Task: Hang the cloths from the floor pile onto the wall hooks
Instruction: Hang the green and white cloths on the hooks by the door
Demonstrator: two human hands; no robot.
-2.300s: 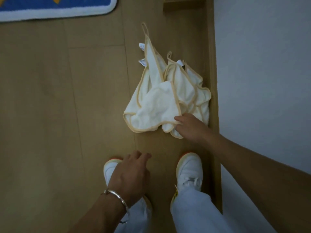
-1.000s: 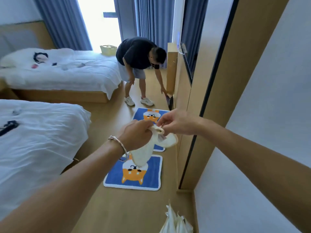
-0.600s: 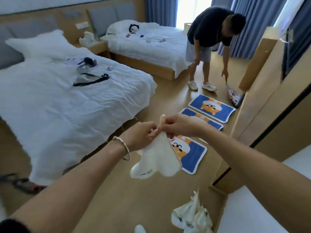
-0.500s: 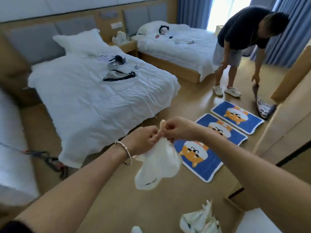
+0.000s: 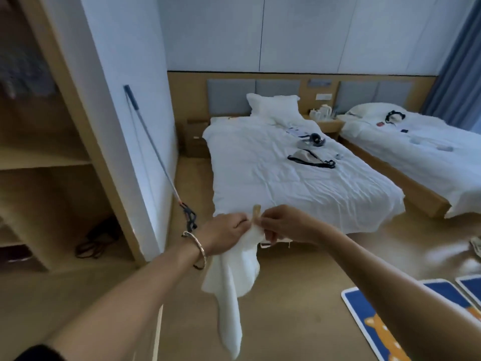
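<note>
A soft white cloth (image 5: pixel 231 282) hangs in the air at chest height, held by its top corner and drooping in loose, limp folds to a narrow tail above the pale wooden floor (image 5: pixel 299 308). The left hand (image 5: pixel 226 235) grips the bunched fabric with curled fingers; a thin metal bangle (image 5: pixel 198 247) circles its wrist. The right hand (image 5: pixel 286 225) pinches the same corner from the other side, thumb and fingers closed tight on it. Between them a small tan fabric loop (image 5: pixel 256 213) stands up, flat and ribbon-like. Behind is the foot of a bed (image 5: pixel 286 183) with rumpled white linen. A slim grey pole (image 5: pixel 153 147) leans on the smooth white wall (image 5: pixel 125 74). A blue mat (image 5: pixel 364 311) with rounded, white-edged corners lies low right.
</note>
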